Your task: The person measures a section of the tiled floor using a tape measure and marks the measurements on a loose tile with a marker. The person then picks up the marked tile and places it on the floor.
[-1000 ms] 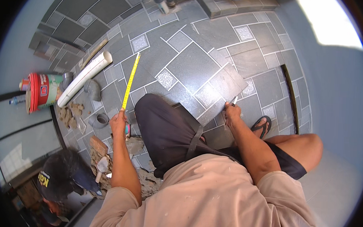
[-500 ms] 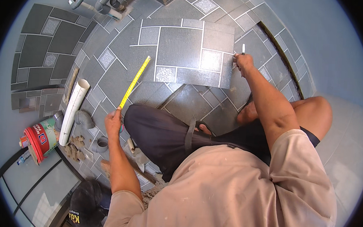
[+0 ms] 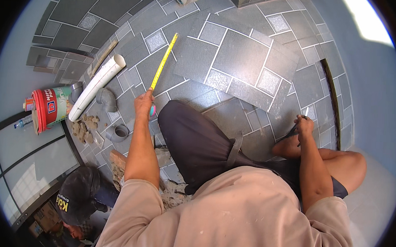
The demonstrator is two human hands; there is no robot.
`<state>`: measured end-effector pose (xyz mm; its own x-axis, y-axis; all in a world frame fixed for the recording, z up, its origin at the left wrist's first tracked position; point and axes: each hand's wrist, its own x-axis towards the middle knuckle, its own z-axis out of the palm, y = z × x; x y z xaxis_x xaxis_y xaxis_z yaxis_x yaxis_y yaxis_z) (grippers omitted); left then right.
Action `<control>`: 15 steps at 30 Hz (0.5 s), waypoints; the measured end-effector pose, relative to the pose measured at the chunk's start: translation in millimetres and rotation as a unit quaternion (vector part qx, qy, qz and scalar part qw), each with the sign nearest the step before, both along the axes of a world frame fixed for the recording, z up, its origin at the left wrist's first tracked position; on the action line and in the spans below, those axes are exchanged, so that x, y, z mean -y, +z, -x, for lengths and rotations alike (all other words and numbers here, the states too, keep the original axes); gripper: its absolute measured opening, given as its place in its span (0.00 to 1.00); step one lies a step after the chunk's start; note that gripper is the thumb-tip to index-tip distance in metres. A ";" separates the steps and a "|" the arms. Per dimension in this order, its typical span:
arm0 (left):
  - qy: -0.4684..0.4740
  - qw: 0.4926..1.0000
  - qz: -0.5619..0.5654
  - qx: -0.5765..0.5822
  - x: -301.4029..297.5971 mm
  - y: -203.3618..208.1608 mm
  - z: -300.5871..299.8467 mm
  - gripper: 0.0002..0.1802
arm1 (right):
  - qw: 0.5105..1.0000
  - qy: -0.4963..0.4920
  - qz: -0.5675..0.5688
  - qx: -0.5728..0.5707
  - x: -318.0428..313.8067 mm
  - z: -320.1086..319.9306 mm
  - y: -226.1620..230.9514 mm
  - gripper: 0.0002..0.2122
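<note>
My left hand is closed around a tape measure. Its yellow blade sticks out stiffly over the floor, the free end to the left of a large loose grey tile. That tile is patterned with pale lines and small ornamental squares and lies flat on the tiled floor, in front of my knees. Near my bent right leg, my right hand grips a slim pen or marker, its white end pointing up. The hand is apart from the tile.
A white pipe, grey elbow, grey coupling and red-and-green bucket are at left. Mortar lumps lie beside them. A dark slot runs along the right floor. A person in a black cap is at lower left.
My view has turned, so the tile appears tilted and farther right. My right hand has drawn back from the tile's right edge toward my leg. The tape blade stays extended.
</note>
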<state>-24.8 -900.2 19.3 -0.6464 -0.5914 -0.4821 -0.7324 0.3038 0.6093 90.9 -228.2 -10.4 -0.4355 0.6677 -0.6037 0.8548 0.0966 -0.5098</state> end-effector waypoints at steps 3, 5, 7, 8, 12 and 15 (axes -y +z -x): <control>0.053 0.997 -0.047 0.013 10.0 -9.4 -3.3 0.27 | 0.999 0.037 0.010 0.014 7.9 8.1 -5.5 0.12; 0.044 0.998 -0.040 0.014 3.3 -14.9 -0.3 0.27 | 0.999 0.040 0.010 0.028 7.2 14.3 -7.1 0.11; 0.033 0.998 -0.046 0.012 -3.5 -14.5 -1.4 0.26 | 0.999 0.026 0.024 0.026 17.5 21.6 -3.6 0.11; 0.031 0.998 -0.054 0.007 -3.3 -6.8 -3.8 0.26 | 0.999 0.014 0.041 0.015 32.1 29.6 3.1 0.12; -0.022 0.999 -0.027 -0.023 -11.6 6.2 8.4 0.25 | 1.000 0.023 0.016 0.013 42.3 35.8 10.8 0.11; -0.065 0.997 -0.016 -0.036 -10.7 8.1 19.4 0.26 | 0.999 0.032 -0.003 0.005 32.5 23.4 -1.4 0.10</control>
<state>-44.2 -889.5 27.5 -0.7501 -0.4854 -0.4491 -0.6424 0.3736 0.6691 67.6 -260.7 -11.8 -0.4722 0.6420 -0.6040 0.8514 0.1547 -0.5011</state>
